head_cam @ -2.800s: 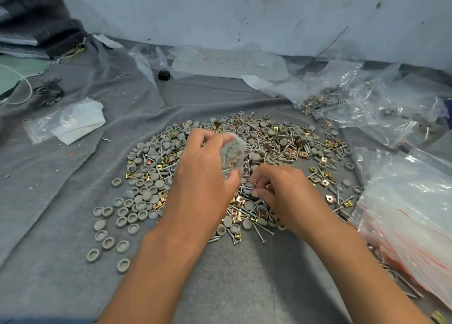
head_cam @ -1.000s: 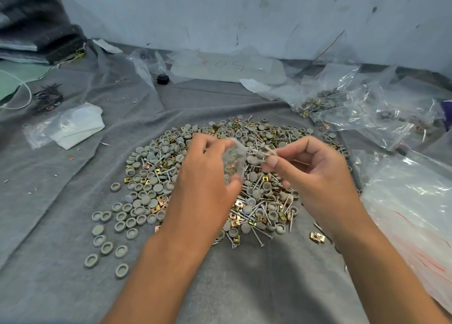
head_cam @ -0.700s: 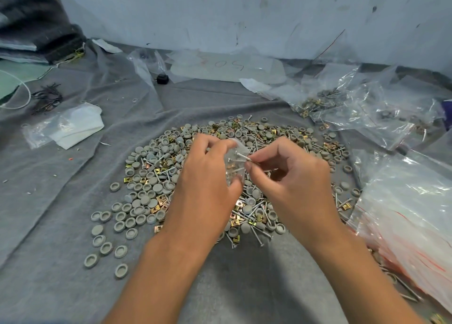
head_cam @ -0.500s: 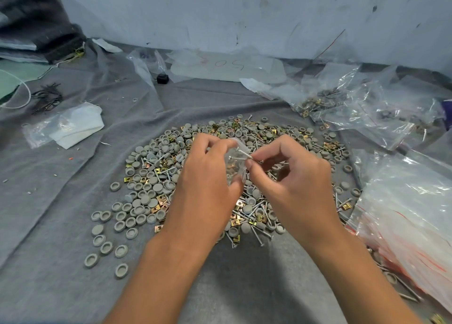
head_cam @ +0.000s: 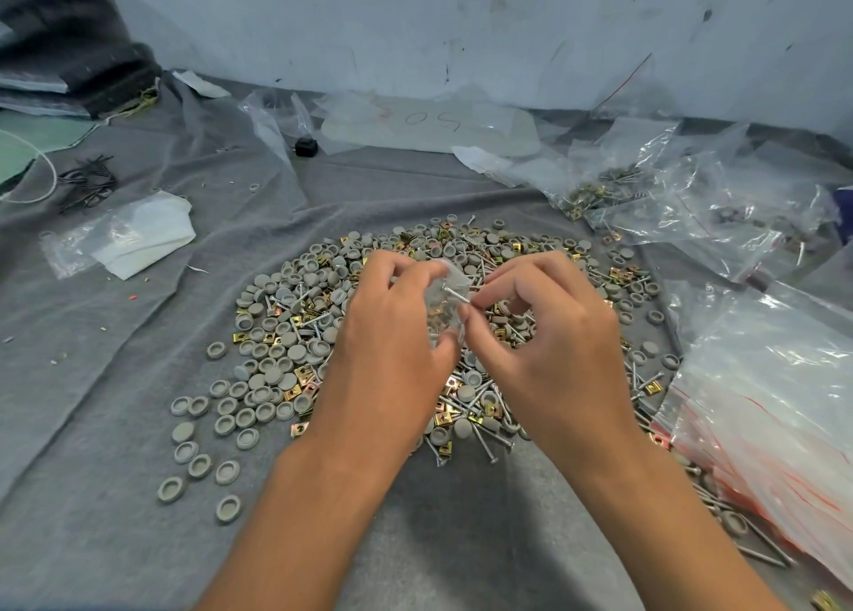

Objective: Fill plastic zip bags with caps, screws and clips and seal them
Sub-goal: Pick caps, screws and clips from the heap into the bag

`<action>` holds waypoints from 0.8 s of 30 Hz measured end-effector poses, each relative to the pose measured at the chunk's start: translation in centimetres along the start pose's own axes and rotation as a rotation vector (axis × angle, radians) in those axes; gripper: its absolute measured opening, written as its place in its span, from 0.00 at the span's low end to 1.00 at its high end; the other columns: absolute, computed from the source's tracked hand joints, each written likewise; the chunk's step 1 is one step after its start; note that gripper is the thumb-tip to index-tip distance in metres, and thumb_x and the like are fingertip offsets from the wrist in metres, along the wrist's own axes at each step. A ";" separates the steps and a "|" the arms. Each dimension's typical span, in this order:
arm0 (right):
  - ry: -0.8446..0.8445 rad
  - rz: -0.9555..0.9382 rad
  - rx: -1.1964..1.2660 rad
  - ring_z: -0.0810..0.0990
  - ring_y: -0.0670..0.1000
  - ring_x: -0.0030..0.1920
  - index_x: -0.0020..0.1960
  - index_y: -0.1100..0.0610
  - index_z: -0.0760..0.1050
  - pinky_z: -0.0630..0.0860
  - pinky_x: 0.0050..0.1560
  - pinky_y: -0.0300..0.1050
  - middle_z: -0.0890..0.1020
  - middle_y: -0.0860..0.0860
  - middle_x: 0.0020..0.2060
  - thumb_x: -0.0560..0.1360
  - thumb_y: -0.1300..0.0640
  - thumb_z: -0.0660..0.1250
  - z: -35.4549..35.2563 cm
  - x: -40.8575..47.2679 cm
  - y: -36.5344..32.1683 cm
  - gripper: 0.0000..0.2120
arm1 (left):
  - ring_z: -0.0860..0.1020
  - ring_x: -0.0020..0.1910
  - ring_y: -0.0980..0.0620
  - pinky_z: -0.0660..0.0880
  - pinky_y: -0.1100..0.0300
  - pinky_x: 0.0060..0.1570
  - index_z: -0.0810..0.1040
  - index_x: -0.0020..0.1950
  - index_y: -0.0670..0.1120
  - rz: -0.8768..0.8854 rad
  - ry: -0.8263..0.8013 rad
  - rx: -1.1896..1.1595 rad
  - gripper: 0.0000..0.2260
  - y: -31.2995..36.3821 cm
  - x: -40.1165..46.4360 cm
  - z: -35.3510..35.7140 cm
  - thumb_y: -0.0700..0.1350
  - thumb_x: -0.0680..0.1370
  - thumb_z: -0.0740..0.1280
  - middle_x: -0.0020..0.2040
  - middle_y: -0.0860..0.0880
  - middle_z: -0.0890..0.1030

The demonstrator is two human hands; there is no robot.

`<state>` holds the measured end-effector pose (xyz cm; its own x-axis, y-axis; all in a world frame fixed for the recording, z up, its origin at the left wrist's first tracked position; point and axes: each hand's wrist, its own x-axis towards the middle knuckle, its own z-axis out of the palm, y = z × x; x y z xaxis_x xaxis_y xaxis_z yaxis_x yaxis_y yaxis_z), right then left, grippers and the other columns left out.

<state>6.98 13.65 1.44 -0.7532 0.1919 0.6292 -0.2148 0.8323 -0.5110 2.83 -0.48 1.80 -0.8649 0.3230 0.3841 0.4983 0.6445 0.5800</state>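
Holding a small clear zip bag (head_cam: pixel 442 306) just above the middle of the pile, the left hand (head_cam: pixel 392 329) has its thumb and fingers curled round the film, the mouth turned toward three o'clock. The bag is thin, limp and slick; judged from its look it weighs almost nothing beyond the few parts already showing through it, so it will sag and fold unless it is gripped near the mouth, where the zip strip gives a little stiffness. At that mouth a screw (head_cam: pixel 454 294) lies head-first toward nine o'clock, pinched at its point end by the thumb and forefinger of the right hand (head_cam: pixel 544 333), whose other fingers are loosely curled. The screw is stiff, light and sharp-tipped, and could well prick the film if pushed in point first or at an angle. Below both hands spreads the heap of grey caps (head_cam: pixel 277 361), brass-coloured clips (head_cam: pixel 295 391) and loose screws (head_cam: pixel 480 414) on a grey cloth (head_cam: pixel 92 380). At four o'clock lies a stack of red-striped empty bags (head_cam: pixel 761 403); at one o'clock sit larger crumpled bags holding mixed hardware (head_cam: pixel 604 190); at ten o'clock lies a flat packet with white paper (head_cam: pixel 134 236).
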 end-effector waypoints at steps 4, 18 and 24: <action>-0.068 0.054 -0.066 0.76 0.46 0.47 0.46 0.51 0.79 0.77 0.44 0.45 0.77 0.44 0.46 0.75 0.48 0.72 0.4 0.1 -0.3 0.07 | 0.71 0.48 0.60 0.73 0.69 0.45 0.74 0.70 0.53 -0.001 0.006 0.010 0.22 0.1 0.1 0.0 0.49 0.76 0.73 0.57 0.57 0.69; -0.546 0.274 -0.158 0.78 0.42 0.46 0.51 0.43 0.79 0.80 0.49 0.47 0.77 0.40 0.50 0.78 0.44 0.69 1.2 -0.5 3.1 0.05 | 0.69 0.51 0.72 0.62 0.83 0.51 0.75 0.69 0.53 -0.019 0.038 -0.003 0.23 -0.3 0.3 -0.5 0.43 0.75 0.74 0.55 0.57 0.69; -0.618 0.177 -0.230 0.68 0.44 0.54 0.47 0.42 0.78 0.71 0.47 0.45 0.69 0.42 0.48 0.74 0.40 0.71 1.1 -1.2 2.5 0.07 | 0.71 0.48 0.68 0.63 0.82 0.50 0.75 0.68 0.54 -0.030 0.037 0.013 0.22 -0.4 0.4 -0.5 0.44 0.75 0.74 0.54 0.57 0.69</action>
<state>6.61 14.93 -1.23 -0.9962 0.0600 0.0632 0.0302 0.9182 -0.3951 2.33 -0.99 2.11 -0.8764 0.2783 0.3930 0.4714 0.6625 0.5821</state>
